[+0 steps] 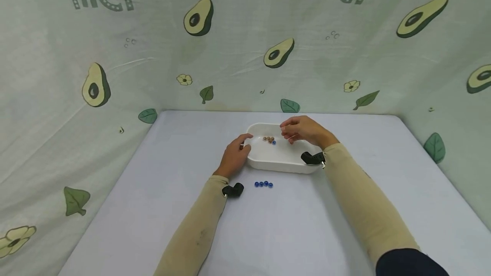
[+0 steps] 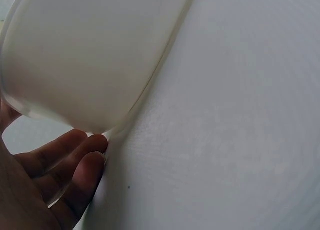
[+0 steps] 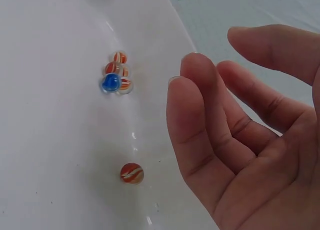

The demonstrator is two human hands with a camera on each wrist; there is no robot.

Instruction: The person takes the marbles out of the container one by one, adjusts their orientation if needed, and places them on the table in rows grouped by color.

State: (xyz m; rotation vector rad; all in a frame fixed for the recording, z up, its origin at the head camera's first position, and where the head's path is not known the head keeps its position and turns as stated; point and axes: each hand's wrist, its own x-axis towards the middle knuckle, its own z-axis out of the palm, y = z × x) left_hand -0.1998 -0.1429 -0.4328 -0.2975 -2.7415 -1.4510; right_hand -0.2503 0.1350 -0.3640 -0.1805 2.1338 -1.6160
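Observation:
A white tray (image 1: 274,166) lies on the table, and my left hand (image 1: 235,156) grips its left end. In the left wrist view, fingers (image 2: 82,172) of that hand bend against the tray's outer wall (image 2: 85,80). My right hand (image 1: 304,130) hovers over the tray's far right part with loosely bent fingers (image 3: 185,120), holding nothing. Several orange-striped marbles (image 3: 120,57) cluster inside with one blue marble (image 3: 111,83). Another orange-striped marble (image 3: 132,173) lies apart from them, below the right hand.
Several blue marbles (image 1: 261,184) stand in a row on the white table (image 1: 291,229), in front of the tray. A cloth wall (image 1: 238,54) printed with avocados and leaves rises behind the table's far edge and along both sides.

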